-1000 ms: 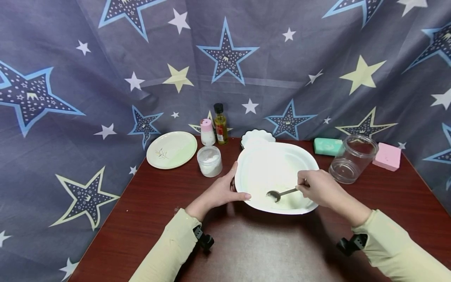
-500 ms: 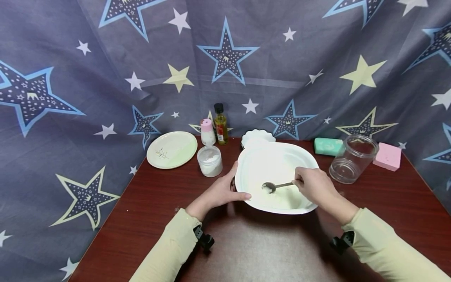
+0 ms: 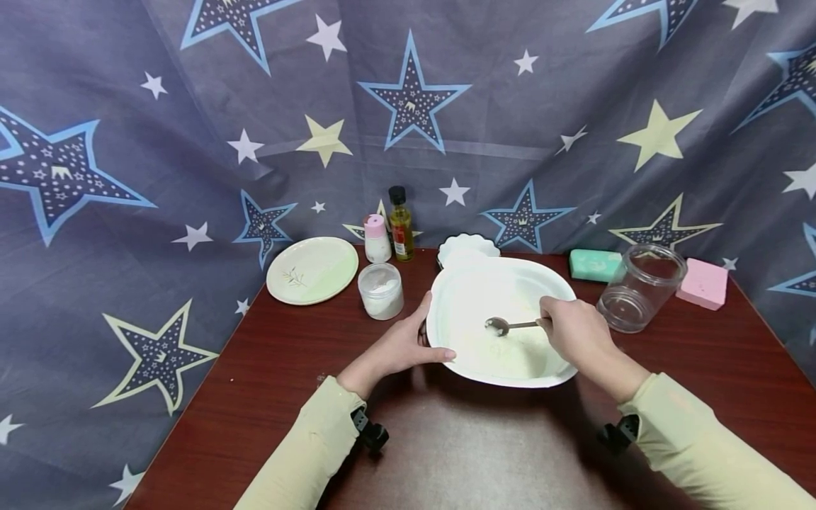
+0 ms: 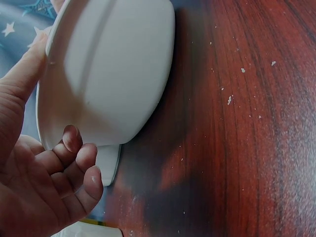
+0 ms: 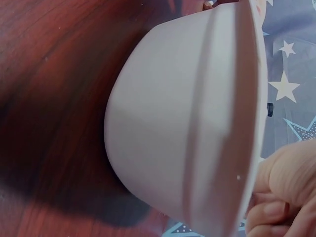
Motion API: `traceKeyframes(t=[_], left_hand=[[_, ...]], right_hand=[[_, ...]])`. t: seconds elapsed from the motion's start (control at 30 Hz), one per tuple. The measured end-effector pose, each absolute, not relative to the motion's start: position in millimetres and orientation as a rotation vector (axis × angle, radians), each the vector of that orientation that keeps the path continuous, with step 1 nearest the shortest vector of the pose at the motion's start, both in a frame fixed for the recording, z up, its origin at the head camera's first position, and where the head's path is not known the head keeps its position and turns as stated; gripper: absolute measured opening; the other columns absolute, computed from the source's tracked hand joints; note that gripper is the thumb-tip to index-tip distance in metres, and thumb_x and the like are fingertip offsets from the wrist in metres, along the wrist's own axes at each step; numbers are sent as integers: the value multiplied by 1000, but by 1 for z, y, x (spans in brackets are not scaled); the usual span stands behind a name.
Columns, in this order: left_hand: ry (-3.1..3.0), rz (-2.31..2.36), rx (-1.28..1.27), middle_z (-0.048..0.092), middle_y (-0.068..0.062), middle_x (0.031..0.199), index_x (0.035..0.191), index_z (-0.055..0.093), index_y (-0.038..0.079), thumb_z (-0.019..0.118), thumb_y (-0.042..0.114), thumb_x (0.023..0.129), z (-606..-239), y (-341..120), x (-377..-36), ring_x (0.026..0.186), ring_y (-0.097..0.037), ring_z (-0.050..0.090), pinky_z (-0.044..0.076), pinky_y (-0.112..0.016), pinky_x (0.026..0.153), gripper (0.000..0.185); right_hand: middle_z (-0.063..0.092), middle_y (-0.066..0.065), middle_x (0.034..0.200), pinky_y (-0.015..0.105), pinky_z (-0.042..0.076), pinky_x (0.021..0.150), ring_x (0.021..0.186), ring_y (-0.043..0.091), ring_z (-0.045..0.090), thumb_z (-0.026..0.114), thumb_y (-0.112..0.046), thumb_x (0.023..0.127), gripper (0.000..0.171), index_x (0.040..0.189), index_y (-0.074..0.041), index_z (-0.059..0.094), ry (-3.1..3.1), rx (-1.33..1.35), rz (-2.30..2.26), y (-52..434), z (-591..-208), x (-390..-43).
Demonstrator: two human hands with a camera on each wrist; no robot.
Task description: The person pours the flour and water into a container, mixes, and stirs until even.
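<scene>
A white oval basin [image 3: 462, 301] stands on the table, its inside smeared with pale powdery stuff. My left hand [image 3: 408, 340] holds the basin at its left side, thumb over the rim and fingers against the outer wall. In the left wrist view, that hand's fingers [image 4: 74, 173] curl beside the basin's wall [image 4: 128, 64]. With my right hand [image 3: 576, 336] I grip a dark spoon [image 3: 499, 326] by its handle. Its bowl points left over the basin's floor, with some white stuff in it. The right wrist view shows the curled right hand [image 5: 286, 197] behind the basin's rim; the spoon is hidden there.
Left of the basin are a jar of white powder [image 3: 381, 292], a pink-capped shaker [image 3: 377, 239], an oil bottle [image 3: 401, 225] and a plate [image 3: 312, 271]. A scalloped dish [image 3: 468, 246] sits behind. On the right are a clear jar [image 3: 640, 289], a green block [image 3: 594, 265] and a pink block [image 3: 703, 285].
The spoon and my right hand have shifted within the basin, first left, then slightly back right, with the spoon bowl now farther from me. My left hand and the basin have stayed in place.
</scene>
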State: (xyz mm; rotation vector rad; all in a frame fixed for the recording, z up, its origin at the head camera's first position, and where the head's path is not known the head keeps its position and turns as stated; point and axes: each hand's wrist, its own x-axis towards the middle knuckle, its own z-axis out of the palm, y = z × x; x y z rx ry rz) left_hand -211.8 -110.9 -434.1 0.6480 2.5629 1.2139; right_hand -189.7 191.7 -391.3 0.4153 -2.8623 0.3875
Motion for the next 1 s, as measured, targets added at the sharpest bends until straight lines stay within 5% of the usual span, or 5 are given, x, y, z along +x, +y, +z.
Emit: traceKeyframes(t=[0.67,1.0], left_hand=[[2543,1236,631,29,-9,156,158,3,14,82,44,76,-434,-111,-211,112,-12,52,41,-34,99,117],[2543,1237,648,32,-9,155,158,3,13,81,44,77,-433,-112,-212,108,-11,53,41,-32,97,116]], right_hand=[[50,7,55,45,36,41,49,33,50,66,0,82,22,70,-12,52,-2836,376,276,207,-381,-187],[46,-3,57,37,32,43,51,21,43,68,1,76,30,63,-18,48,-2878,482,316,215,-368,-178]])
